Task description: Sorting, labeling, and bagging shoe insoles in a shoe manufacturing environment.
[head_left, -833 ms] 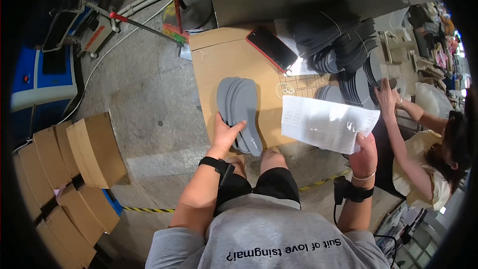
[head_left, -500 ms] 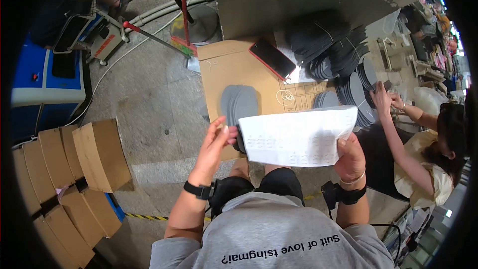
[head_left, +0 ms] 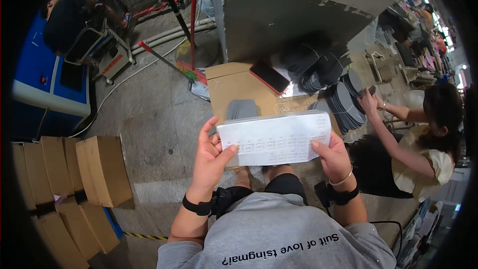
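Note:
A white printed paper sheet (head_left: 275,142) is held up in front of me, spread between both hands. My left hand (head_left: 211,152) grips its left edge, thumb on the printed face and fingers behind. At the right edge my right hand (head_left: 332,157) pinches the sheet the same way. Beyond the paper, a stack of grey rounded flat pieces (head_left: 241,109) lies on a cardboard surface (head_left: 224,87), its near part hidden by the sheet. A phone in a red case (head_left: 269,77) rests farther back.
To the right, a co-worker (head_left: 403,134) handles grey oval pieces (head_left: 343,104). Dark tied bundles (head_left: 318,65) sit against a grey panel (head_left: 294,25). Cardboard boxes (head_left: 102,169) stand at the left, with a blue machine (head_left: 50,84) behind them and another person (head_left: 69,20) beside it.
My left hand has taken hold of the sheet's left edge, where it was apart from it before. The sheet has shifted left, and the view has tilted up a little.

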The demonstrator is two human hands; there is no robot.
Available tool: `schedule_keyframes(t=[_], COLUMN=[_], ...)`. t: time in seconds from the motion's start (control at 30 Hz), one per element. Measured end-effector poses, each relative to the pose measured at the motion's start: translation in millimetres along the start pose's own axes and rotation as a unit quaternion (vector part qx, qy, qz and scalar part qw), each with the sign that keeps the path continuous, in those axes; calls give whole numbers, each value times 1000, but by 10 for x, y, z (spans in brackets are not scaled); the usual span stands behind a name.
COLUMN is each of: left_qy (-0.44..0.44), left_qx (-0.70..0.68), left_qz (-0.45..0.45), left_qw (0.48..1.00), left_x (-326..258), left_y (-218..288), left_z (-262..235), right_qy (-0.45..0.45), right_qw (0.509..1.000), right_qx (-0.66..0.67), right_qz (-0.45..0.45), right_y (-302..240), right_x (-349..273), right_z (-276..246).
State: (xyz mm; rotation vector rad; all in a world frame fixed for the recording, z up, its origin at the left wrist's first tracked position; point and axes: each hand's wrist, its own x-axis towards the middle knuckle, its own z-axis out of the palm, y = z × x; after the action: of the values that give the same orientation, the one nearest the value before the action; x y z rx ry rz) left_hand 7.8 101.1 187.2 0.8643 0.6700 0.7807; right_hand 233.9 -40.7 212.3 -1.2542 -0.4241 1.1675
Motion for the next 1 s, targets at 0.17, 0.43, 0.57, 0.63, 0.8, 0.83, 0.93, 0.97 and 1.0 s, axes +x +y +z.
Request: schedule_keyframes(t=[0.17, 0.43, 0.57, 0.63, 0.8, 0.83, 0.93, 0.97, 1.0], left_qy=[-24, -60, -96, -104, -107, -115, -116, -108, -108], left_qx=[56, 149, 175, 175, 197, 190, 195, 205, 207], left_qz=[47, 78, 62, 58, 108, 119, 126, 118, 121], left_qw=[997, 984, 978, 977, 969, 968, 966, 965, 965], left_x=[-141, -374, -457, -504, -610, -621, -704, -730, -757], left_y=[133, 261, 280, 291, 239, 228, 232, 230, 230], left_z=[109, 543, 722, 868, 1070, 1076, 1101, 1108, 1124], right_qy=[11, -65, -63, -44, -32, -33, -29, -30, -36], right_qw=[994, 976, 981, 981, 967, 960, 955, 954, 954], right_qx=[-59, -131, -85, -81, -99, -116, -133, -133, -127], right_qz=[-90, -162, -162, -172, -233, -252, -264, -266, -269], right_y=[-147, -450, -433, -464, -536, -539, -523, -533, -555], right_x=[-122, -415, -586, -689, -870, -889, -974, -999, -1025], right_z=[55, -309, -583, -675, -770, -789, -848, -853, -853])
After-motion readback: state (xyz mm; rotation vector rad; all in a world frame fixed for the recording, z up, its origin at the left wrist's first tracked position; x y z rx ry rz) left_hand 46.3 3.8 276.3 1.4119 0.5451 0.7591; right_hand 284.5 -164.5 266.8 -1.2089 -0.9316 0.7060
